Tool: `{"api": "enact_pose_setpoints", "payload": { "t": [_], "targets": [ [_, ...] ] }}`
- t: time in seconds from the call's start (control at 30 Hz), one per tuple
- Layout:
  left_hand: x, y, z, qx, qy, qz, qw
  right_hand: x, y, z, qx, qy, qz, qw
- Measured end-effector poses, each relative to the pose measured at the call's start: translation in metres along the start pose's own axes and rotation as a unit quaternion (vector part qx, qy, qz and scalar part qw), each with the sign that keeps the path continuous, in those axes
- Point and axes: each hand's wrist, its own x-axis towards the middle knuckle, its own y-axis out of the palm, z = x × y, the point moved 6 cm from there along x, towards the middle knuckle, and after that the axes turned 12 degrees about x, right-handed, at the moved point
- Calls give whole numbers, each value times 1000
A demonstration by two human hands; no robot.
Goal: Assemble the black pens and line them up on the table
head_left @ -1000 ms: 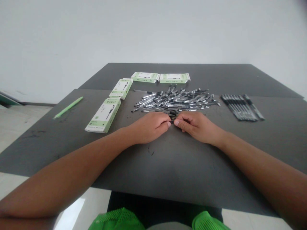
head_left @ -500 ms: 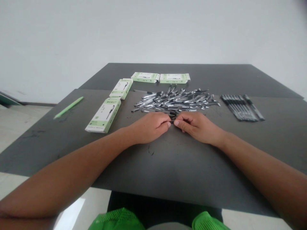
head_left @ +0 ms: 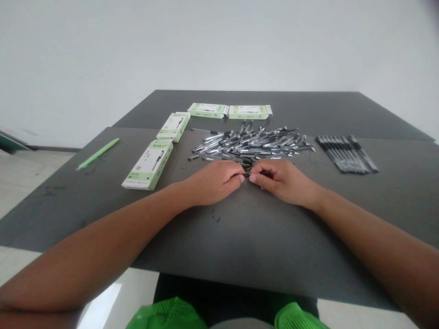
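Between my two hands lies a pen (head_left: 246, 174), of which only a short dark stretch shows. My left hand (head_left: 219, 183) is closed on one end of it, with thumb and fingers pinched together. From the other side my right hand (head_left: 281, 182) pinches the opposite end, its fingertips close to those of the left. Most of the pen is covered by the fingers. Just beyond both hands spreads a loose pile of clear pens (head_left: 254, 141) with dark caps or grips, pointing in various directions.
A row of pens (head_left: 343, 153) lies side by side at the right. Green-and-white pen boxes stand left and behind the pile: the near box (head_left: 147, 164), another box (head_left: 173, 126), and two at the back (head_left: 207, 109). A light green pen (head_left: 99, 154) rests on the dark table (head_left: 219, 246) far left.
The gap between my fingertips has widened slightly, and a little more of the dark pen shows. The pile, row and boxes stay where they were.
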Motion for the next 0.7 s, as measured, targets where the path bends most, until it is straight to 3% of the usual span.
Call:
{"api": "enact_pose_setpoints", "payload": {
  "t": [0.7],
  "targets": [
    [0,1,1,-5,8,-6,1000,1,2,4,-6,-5,18,1000]
  ]
}}
